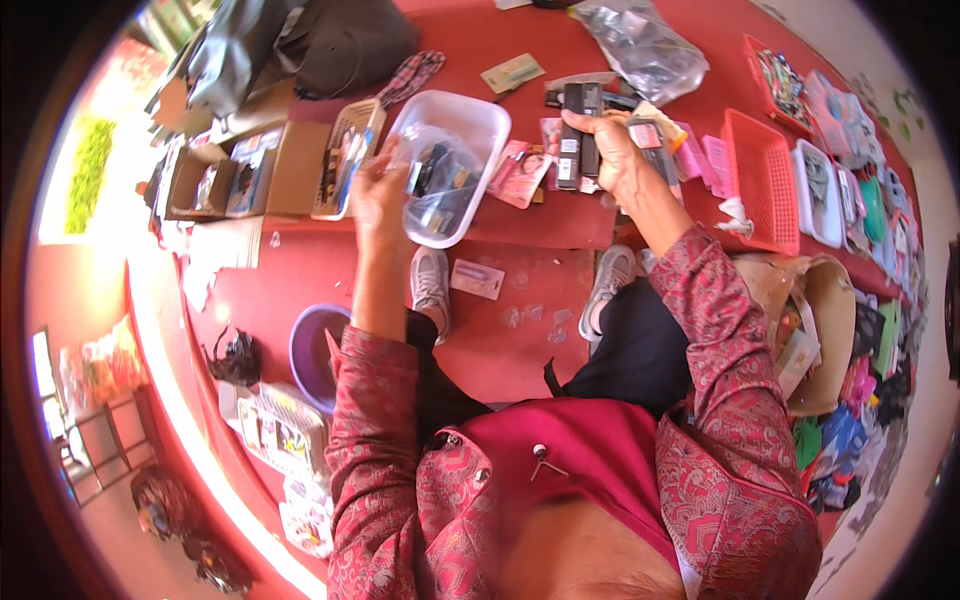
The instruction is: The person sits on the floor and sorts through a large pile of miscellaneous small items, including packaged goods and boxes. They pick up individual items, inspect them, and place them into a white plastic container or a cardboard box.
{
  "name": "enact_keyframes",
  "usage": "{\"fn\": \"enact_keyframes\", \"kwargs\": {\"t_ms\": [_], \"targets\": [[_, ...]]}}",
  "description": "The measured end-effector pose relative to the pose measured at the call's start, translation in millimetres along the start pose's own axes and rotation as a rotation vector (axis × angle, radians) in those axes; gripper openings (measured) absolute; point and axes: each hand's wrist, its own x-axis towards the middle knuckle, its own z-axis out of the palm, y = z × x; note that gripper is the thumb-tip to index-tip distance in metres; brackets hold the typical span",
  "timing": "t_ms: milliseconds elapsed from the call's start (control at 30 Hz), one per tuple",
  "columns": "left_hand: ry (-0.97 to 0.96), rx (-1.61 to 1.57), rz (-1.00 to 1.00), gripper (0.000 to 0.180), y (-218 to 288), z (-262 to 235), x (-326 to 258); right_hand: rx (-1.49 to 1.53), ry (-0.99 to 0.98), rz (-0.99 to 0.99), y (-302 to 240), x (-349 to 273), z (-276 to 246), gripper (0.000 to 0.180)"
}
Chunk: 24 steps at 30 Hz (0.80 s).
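Observation:
My right hand is closed around a stack of narrow dark boxes with pale labels, thumb across the top. My left hand is at the left rim of a white plastic tub, its fingers closed at the edge of a clear plastic bag. Inside that bag, which lies in the tub, are several small dark items too unclear to name. Pink card packs lie between the tub and the dark boxes. A grey-black pack rests just beyond my right wrist.
Left of the tub stand a narrow basket and cardboard boxes. A red basket and a white tray are at right. A grey plastic bag lies at the back. Below are a purple bucket and blister pack.

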Motion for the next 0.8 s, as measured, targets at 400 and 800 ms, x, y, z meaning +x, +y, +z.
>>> {"fn": "enact_keyframes", "kwargs": {"t_ms": [400, 800], "targets": [[-0.065, 1.287, -0.445, 0.028, -59.0, -89.4, 63.0, -0.26, -0.268, 0.483, 104.1, 41.4, 112.8, 0.02], [0.155, 0.425, -0.183, 0.005, -67.1, -63.0, 45.0, 0.198, -0.189, 0.072, 126.9, 128.0, 107.9, 0.009]]}}
